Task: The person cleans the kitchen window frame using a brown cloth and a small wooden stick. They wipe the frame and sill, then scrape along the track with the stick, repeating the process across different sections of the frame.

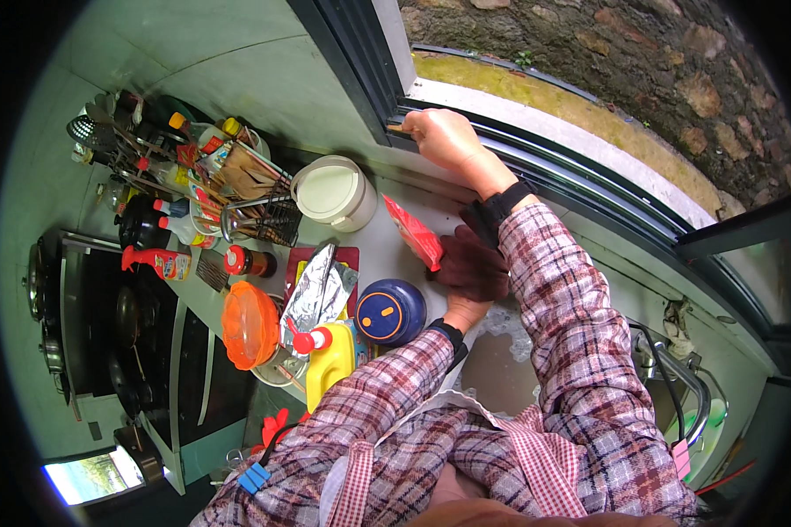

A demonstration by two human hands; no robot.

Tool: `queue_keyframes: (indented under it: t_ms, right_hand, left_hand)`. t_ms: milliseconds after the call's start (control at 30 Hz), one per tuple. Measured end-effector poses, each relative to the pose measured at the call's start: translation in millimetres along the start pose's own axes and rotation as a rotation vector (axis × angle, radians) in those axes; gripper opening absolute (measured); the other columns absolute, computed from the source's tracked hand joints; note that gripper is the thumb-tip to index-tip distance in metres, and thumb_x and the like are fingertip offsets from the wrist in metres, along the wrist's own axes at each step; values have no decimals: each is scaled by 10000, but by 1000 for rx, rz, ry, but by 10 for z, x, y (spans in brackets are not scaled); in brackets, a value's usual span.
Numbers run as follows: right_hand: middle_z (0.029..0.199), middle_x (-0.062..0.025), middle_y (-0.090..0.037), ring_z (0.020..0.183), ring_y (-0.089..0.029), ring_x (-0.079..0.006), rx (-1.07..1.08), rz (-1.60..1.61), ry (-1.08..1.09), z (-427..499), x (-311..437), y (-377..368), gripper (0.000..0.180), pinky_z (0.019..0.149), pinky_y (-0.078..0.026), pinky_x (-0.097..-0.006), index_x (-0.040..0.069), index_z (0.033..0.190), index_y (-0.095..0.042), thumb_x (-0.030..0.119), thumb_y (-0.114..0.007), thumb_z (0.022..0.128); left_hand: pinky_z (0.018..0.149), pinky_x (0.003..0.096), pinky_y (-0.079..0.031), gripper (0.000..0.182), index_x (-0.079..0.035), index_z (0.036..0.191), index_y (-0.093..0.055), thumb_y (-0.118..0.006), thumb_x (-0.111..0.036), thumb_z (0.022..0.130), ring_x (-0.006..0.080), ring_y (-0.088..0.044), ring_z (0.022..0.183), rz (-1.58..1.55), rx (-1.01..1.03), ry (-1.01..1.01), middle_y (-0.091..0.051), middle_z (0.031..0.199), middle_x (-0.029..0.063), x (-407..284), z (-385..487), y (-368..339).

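At the corner of the dark window frame, my right hand has its fingers closed on a thin, light brown stick. The stick's tip reaches into the window track. Lower down, my left hand is over the counter beside the sink, with a bunched dark brown cloth in it; the cloth hides my fingers. A red packet sits right against the cloth, and I cannot tell whether my hand touches it. Cloudy, foamy water lies below my forearms in the sink.
Left of my hands are a blue lidded jar, a yellow bottle, crumpled foil, an orange bowl and a white lidded bucket. A utensil rack stands behind. The faucet is at right.
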State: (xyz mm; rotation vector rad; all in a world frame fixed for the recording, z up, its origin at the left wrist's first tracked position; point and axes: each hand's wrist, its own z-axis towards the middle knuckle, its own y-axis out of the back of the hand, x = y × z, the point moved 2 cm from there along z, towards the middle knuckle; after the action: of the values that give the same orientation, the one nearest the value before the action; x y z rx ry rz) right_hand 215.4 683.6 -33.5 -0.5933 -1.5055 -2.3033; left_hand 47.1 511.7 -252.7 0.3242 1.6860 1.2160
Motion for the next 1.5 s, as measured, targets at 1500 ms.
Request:
queue_keyframes:
  t_ms: [1500]
  right_hand:
    - [926,-182,-589,760,-655,-371,-152,-151,-78,-113,204,-84,163,663,-536,-472,77,911,-673,51,-598,768]
  left_hand:
    - [854,456,-502,266,-163,1081,-676,-541,-304,901,342,-628,1004,3,-171,-4,-676,1077,103,-235,-40,257]
